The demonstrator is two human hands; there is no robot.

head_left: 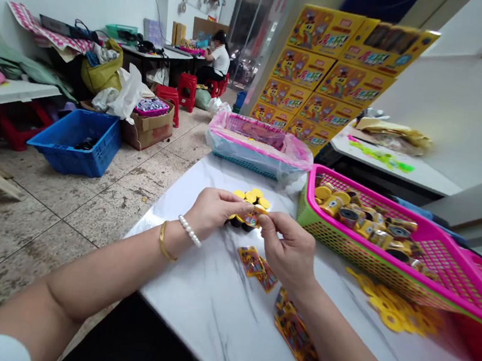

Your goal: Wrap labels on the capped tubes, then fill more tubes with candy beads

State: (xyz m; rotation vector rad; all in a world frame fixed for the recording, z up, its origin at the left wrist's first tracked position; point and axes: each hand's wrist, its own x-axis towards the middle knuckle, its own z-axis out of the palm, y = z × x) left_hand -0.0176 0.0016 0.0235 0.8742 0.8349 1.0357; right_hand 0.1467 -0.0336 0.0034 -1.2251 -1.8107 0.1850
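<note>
The right hand (287, 250) pinches a small yellow printed paper piece (257, 216) against round yellow caps (250, 196) held in the curled left hand (217, 214).

Stacked yellow cartons (316, 78) each bear a cartoon figure beside a band of large red and green stylized lettering; the lettering is too warped and blurred to read; small printed packets (251, 262) show colourful markings, also unreadable; no brand or number can be made out.

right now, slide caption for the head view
Left hand and right hand pinch a printed packet over a marble table, beside a pink-rimmed basket.
</note>
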